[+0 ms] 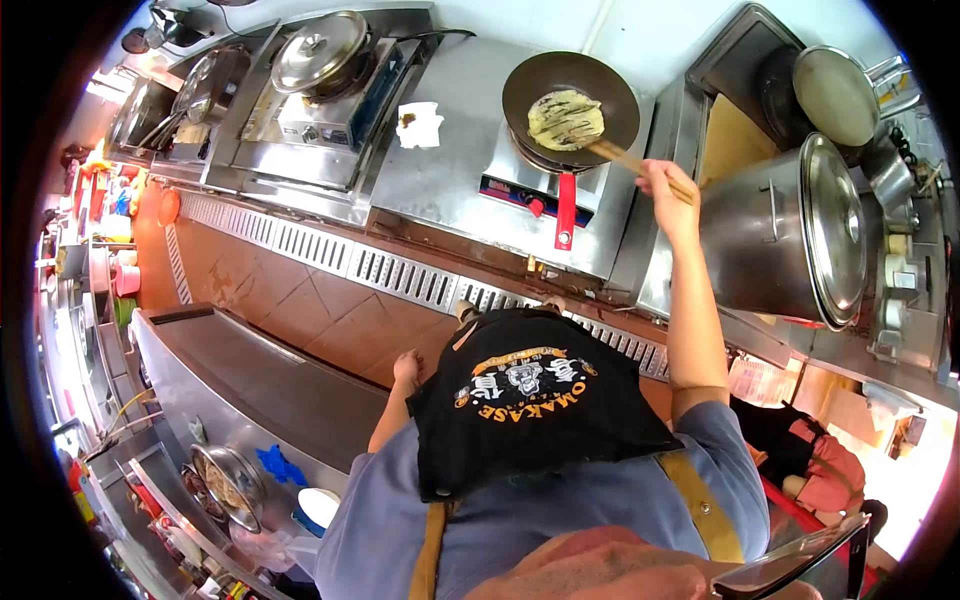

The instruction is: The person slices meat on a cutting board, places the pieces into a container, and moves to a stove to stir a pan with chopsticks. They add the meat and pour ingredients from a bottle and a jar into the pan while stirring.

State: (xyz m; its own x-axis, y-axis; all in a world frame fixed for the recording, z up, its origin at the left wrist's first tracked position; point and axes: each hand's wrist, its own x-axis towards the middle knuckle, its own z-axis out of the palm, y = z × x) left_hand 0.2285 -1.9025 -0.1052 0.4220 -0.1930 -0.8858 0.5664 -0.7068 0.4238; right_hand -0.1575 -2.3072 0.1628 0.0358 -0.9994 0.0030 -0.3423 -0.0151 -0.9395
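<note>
My right hand (668,194) is closed around the handle of a wooden spatula (628,160). The spatula's far end reaches over the rim of a dark frying pan (522,95), close to the edge of a flat yellow egg pancake (566,120) with dark streaks. This pan sits on a portable gas burner (540,190), its red handle (566,212) pointing toward me. My left hand (408,368) hangs low beside the black apron (525,400), away from the counter. Its fingers look loosely curled, with nothing visible in them.
A large lidded stockpot (765,235) stands right of my right arm. Left of the burner, a stained white paper (420,125) lies on the steel counter (455,80). Farther left is another lidded pot (320,55). A steel bowl (228,482) and another person (815,455) are behind me.
</note>
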